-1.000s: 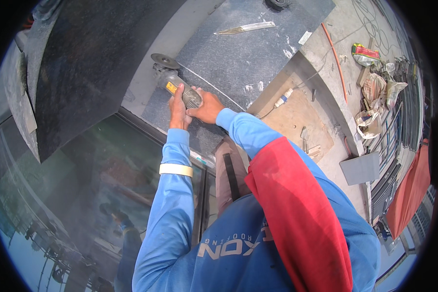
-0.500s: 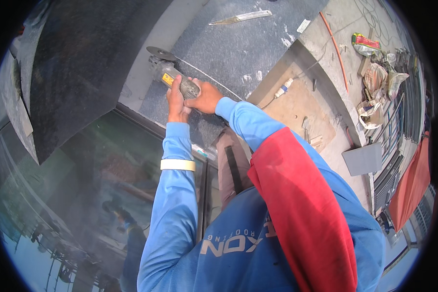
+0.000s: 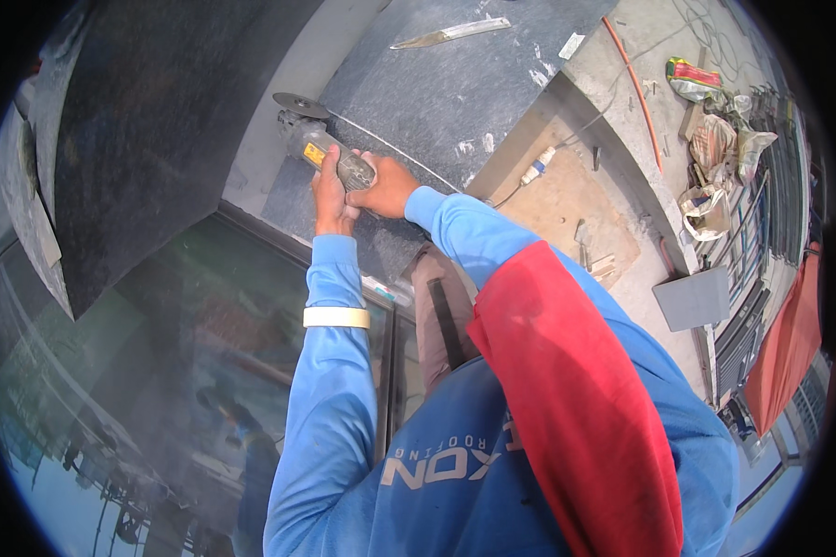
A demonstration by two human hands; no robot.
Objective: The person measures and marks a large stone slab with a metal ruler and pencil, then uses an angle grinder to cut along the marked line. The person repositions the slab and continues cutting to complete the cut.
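An angle grinder (image 3: 346,169) with a yellow label is held in both of my hands over a dark grey stone slab (image 3: 418,84). My left hand (image 3: 330,200) wraps the near side of its body, thumb along the casing. From the right, my right hand (image 3: 388,187) closes round the rear of the tool. The thin cutting disc (image 3: 301,105) points away from me at the far left end. A straight pale line (image 3: 390,147) runs across the slab from beside the disc toward my right wrist. Whether the disc touches the slab, I cannot tell.
A pointed stone offcut (image 3: 450,33) lies on the slab's far part. A dark upright panel (image 3: 158,111) stands left, above reflective glass (image 3: 204,334). To the right are a cable connector (image 3: 538,167), an orange hose (image 3: 633,88), several bags (image 3: 711,148) and a grey square board (image 3: 692,299).
The view has shifted slightly, so the slab and the things around it sit a little differently. Both hands keep the same hold on the grinder, with its disc still at the line's left end.
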